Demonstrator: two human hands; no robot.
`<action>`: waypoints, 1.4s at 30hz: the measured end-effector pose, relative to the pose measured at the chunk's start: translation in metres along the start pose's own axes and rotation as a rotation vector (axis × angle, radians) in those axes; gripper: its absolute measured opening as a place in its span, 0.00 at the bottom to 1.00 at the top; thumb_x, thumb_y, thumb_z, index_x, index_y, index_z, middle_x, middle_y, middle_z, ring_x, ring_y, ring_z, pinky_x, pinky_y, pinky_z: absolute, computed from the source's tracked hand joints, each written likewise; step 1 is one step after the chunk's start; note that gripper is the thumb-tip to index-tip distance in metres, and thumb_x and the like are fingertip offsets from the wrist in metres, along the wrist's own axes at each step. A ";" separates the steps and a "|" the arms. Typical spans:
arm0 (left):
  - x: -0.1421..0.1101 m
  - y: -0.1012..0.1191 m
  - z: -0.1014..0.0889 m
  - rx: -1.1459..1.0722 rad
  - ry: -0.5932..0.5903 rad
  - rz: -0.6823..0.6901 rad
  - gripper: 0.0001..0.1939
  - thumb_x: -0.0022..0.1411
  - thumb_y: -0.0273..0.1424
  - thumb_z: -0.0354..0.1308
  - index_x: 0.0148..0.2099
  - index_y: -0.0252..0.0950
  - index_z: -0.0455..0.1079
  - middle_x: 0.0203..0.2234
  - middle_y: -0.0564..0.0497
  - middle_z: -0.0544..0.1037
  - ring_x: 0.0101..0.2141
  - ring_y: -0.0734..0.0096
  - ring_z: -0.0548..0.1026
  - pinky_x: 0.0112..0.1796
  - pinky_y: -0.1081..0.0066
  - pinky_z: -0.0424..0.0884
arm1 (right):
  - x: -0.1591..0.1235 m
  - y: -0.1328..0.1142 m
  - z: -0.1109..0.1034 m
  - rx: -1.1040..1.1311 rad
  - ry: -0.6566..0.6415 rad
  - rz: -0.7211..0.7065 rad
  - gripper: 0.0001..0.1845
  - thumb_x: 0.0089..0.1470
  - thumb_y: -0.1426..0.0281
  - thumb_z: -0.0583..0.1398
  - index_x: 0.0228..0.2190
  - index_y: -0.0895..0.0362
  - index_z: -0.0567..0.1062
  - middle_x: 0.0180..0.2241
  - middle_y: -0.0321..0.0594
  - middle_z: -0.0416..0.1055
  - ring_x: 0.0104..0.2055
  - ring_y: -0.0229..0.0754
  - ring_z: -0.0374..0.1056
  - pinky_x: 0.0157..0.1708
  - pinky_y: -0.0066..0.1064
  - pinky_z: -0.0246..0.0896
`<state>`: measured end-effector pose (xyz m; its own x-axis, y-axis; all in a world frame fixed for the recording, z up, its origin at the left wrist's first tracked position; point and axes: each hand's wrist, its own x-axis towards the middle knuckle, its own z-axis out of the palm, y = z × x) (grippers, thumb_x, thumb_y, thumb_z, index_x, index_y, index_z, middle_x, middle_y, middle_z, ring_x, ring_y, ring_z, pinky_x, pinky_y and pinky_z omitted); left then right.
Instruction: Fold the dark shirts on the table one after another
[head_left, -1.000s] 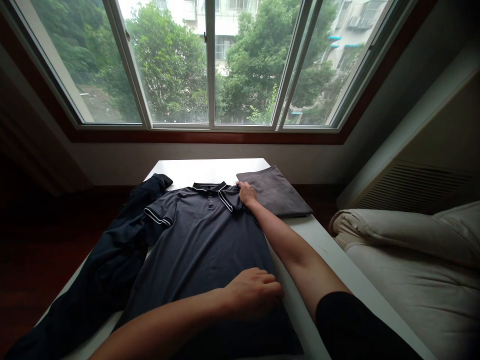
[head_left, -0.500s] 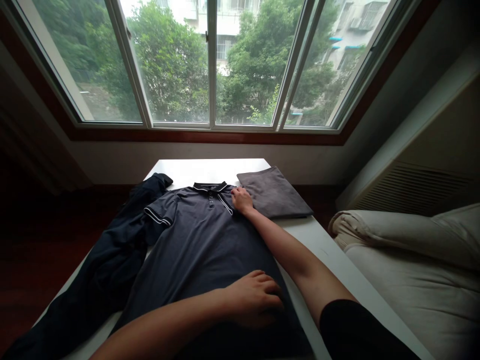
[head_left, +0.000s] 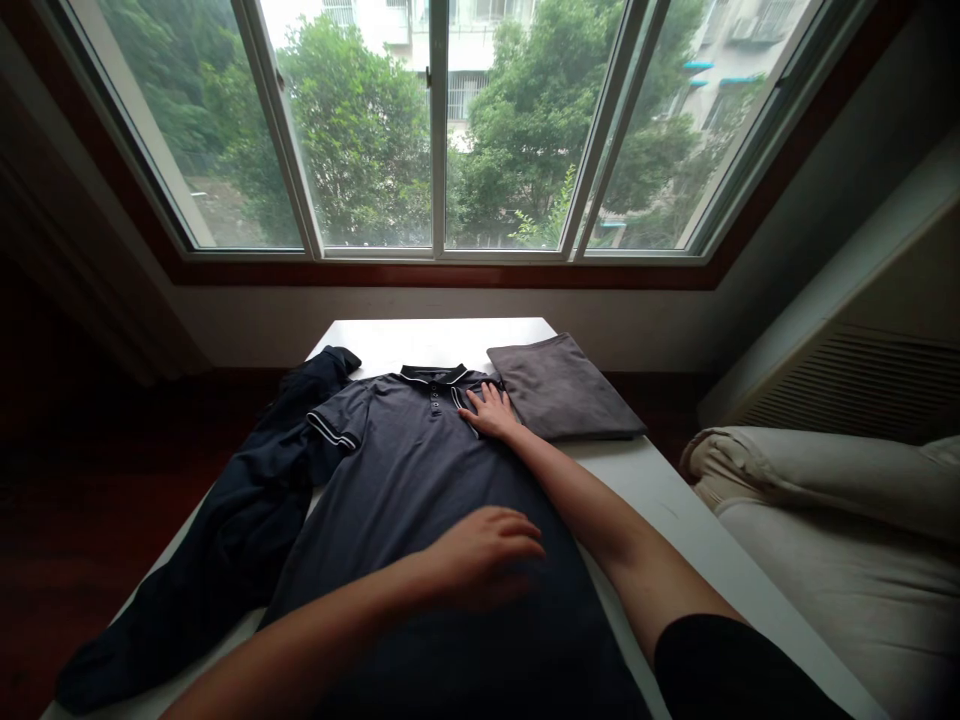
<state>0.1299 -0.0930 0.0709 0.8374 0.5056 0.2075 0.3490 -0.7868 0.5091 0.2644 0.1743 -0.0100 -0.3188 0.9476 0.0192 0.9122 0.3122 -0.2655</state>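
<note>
A dark grey polo shirt [head_left: 405,480] with a black, white-edged collar lies spread out, its collar toward the window. Its right-hand sleeve is folded inward over the chest, and my right hand [head_left: 493,410] lies flat on it with fingers spread. The other sleeve [head_left: 334,428], trimmed with white stripes, points out to the left. Above the lower part of the shirt is my left hand [head_left: 484,550], slightly blurred, fingers loosely stretched and holding nothing.
A folded grey cloth [head_left: 566,388] lies at the table's back right. Dark navy clothing [head_left: 225,540] runs along the left side of the white table [head_left: 442,340]. A pale sofa [head_left: 825,540] stands to the right, and a window is beyond.
My right hand has gone from bent fingers at the shirt's shoulder to lying spread on the folded sleeve. My left hand has moved up and left over the shirt. The view has shifted slightly.
</note>
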 end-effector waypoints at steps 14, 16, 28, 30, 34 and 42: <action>-0.150 -0.192 -0.139 0.698 0.405 -1.397 0.26 0.66 0.41 0.53 0.62 0.35 0.66 0.52 0.35 0.75 0.53 0.44 0.71 0.50 0.53 0.66 | -0.017 -0.015 -0.006 0.010 0.207 -0.137 0.25 0.67 0.56 0.56 0.60 0.51 0.72 0.67 0.48 0.61 0.71 0.51 0.49 0.70 0.49 0.35; -0.147 -0.197 -0.145 0.697 0.434 -1.365 0.22 0.67 0.35 0.51 0.60 0.36 0.68 0.52 0.37 0.75 0.52 0.47 0.72 0.50 0.57 0.67 | -0.021 -0.016 -0.003 0.044 0.183 -0.160 0.25 0.67 0.57 0.57 0.60 0.51 0.72 0.66 0.47 0.62 0.69 0.49 0.54 0.69 0.44 0.43; -0.041 -0.195 -0.156 0.172 0.630 -0.763 0.30 0.66 0.36 0.56 0.68 0.38 0.60 0.49 0.46 0.77 0.40 0.67 0.76 0.47 0.67 0.71 | -0.026 -0.010 0.004 0.098 0.176 -0.172 0.24 0.68 0.56 0.55 0.60 0.51 0.72 0.65 0.45 0.64 0.69 0.48 0.56 0.69 0.41 0.45; -0.028 -0.203 -0.139 0.108 0.563 -0.715 0.32 0.67 0.37 0.56 0.70 0.37 0.57 0.50 0.45 0.76 0.41 0.67 0.76 0.48 0.66 0.71 | -0.027 -0.009 0.003 0.104 0.176 -0.176 0.23 0.68 0.57 0.55 0.59 0.51 0.73 0.65 0.44 0.64 0.69 0.47 0.56 0.69 0.41 0.46; -0.029 -0.227 -0.115 0.261 0.500 -0.821 0.23 0.68 0.35 0.55 0.62 0.32 0.68 0.54 0.39 0.74 0.53 0.58 0.71 0.58 0.61 0.65 | -0.029 -0.009 0.004 0.122 0.208 -0.204 0.22 0.67 0.58 0.56 0.57 0.52 0.74 0.63 0.44 0.66 0.67 0.47 0.58 0.68 0.40 0.48; -0.049 -0.266 -0.088 0.501 0.344 -1.006 0.30 0.68 0.40 0.52 0.69 0.37 0.61 0.70 0.40 0.58 0.69 0.52 0.55 0.66 0.56 0.50 | -0.027 -0.006 0.000 0.125 0.440 -0.130 0.21 0.69 0.63 0.50 0.55 0.55 0.75 0.65 0.46 0.63 0.68 0.46 0.56 0.68 0.37 0.48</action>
<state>-0.0410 0.1228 -0.0007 -0.0410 0.9874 0.1529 0.9793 0.0093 0.2024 0.2674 0.1473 -0.0085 -0.2644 0.8478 0.4597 0.8253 0.4455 -0.3471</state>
